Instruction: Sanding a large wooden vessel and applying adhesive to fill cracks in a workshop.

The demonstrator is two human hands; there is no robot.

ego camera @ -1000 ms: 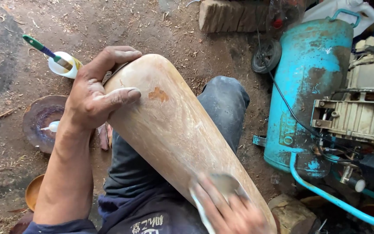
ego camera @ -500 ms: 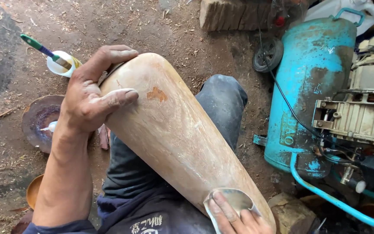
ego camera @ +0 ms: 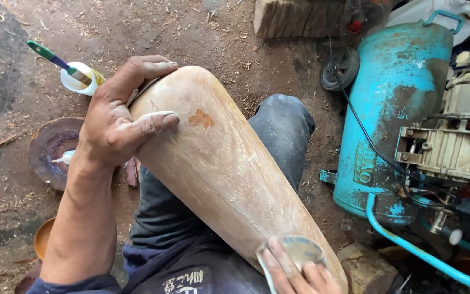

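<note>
Left hand (ego camera: 116, 126) fingers grip wooden piece (ego camera: 221, 163) | right hand (ego camera: 295, 272) presses, seemingly, sandpaper (ego camera: 295, 249)

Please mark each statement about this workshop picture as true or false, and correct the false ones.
1. The left hand grips the far end of the long wooden piece. True.
2. The right hand presses a folded sanding sheet on the wood. True.
3. The compressor tank is red. False: it is blue.
4. The brush lies on the wood. False: it rests in a small white cup on the ground.
</note>
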